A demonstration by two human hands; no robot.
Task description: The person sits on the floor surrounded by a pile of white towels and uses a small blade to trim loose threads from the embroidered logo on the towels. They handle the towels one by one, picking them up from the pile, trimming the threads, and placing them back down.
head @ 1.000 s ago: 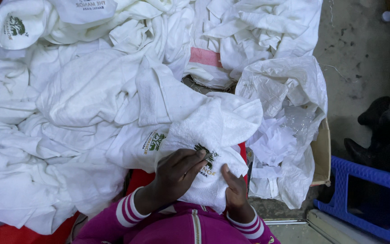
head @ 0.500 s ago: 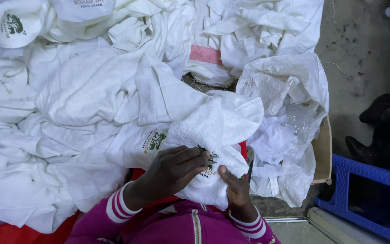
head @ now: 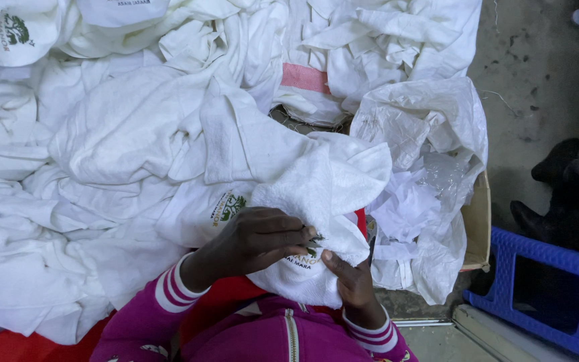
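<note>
Lower centre: left hand (head: 259,241) pinches the green embroidered logo patch on a white towel (head: 323,201); right hand (head: 350,278) grips the same towel from below. White towel heap (head: 102,154) fills the left and top. Clear plastic bag (head: 430,154) in a cardboard box (head: 477,221) sits right, with a blue plastic stool (head: 557,288) at lower right.

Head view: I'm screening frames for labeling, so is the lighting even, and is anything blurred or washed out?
Head view: soft light, no hard shadows; the white garment under the left hand and right hand is bright but keeps its weave; the floor and blue stool at right fall dim; the hands look sharp; the plastic bag shows mild sheen.
</note>
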